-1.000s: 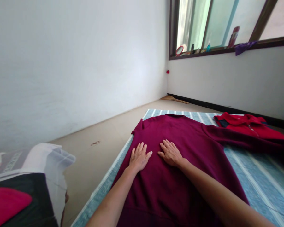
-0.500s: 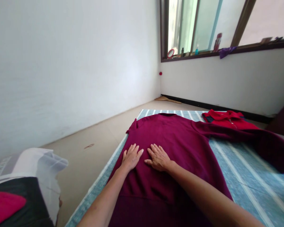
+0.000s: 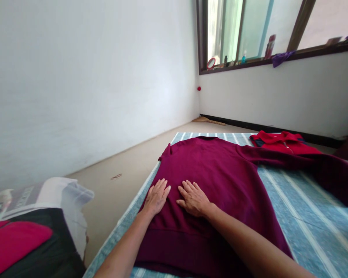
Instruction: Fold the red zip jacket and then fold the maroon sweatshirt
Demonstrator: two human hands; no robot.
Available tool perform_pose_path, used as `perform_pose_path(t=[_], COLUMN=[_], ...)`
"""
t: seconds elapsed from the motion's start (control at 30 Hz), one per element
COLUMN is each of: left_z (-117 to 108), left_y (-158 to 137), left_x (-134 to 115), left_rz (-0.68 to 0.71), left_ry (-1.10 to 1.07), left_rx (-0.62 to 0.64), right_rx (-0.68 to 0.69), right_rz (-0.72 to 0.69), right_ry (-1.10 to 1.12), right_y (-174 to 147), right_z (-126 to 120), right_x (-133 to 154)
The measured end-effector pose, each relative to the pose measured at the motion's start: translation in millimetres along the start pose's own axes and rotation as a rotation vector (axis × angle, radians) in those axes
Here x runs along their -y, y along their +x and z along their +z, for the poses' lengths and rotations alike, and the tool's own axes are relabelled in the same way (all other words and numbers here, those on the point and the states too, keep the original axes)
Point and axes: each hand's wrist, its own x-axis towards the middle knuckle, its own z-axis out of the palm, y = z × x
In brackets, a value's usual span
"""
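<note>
A maroon long-sleeved sweatshirt (image 3: 220, 166) lies spread out on a blue-and-white striped sheet (image 3: 284, 204), its collar at the far end and its hem towards me. Its right-hand sleeve stretches out to the right; most of the left-hand one is out of sight. My left hand (image 3: 156, 197) lies flat on the left part of the cloth, fingers outstretched. Palm down, my right hand (image 3: 193, 197) presses near the middle of the body, its fingers and thumb apart. Small creases run between and below the hands.
A folded red garment (image 3: 284, 143) with a zip lies at the sheet's far right. To the left are a white plastic bag (image 3: 72, 197) and pink-and-black cloth (image 3: 20, 243). A broom (image 3: 207, 120) rests in the corner, below a window sill (image 3: 249, 61) holding small items.
Both hands have slid slightly towards me over the sweatshirt, still flat. The view has shifted a little left, and more of the hem and the pink-and-black cloth shows.
</note>
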Motion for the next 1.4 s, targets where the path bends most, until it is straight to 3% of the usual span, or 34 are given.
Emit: perform_pose_path(t=[0.37, 0.67, 0.87, 1.0, 1.4], left_z=[-11.0, -19.2, -20.6, -17.9, -14.4], left_y=[-14.9, -14.6, -17.1, -21.2, -17.2], left_x=[6.3, -6.0, -6.3, -5.9, 0.3], left_rz=[0.028, -0.030, -0.006, -0.006, 0.013], left_ry=[0.051, 0.132, 0.158, 0.163, 0.183], left_rx=[0.100, 0.183, 0.135, 0.161, 0.112], right_rx=[-0.044, -0.023, -0.074, -0.037, -0.093], right_rz=[-0.019, -0.014, -0.057, -0.099, -0.055], right_ry=[-0.010, 0.012, 0.063, 0.101, 0.114], right_y=[-5.3, -3.0, -13.1, -25.4, -27.3], right_z=[-1.3, -7.3, -11.7, -4.0, -14.5], right_x=[0.1, 1.1, 21.3, 32.6, 32.8])
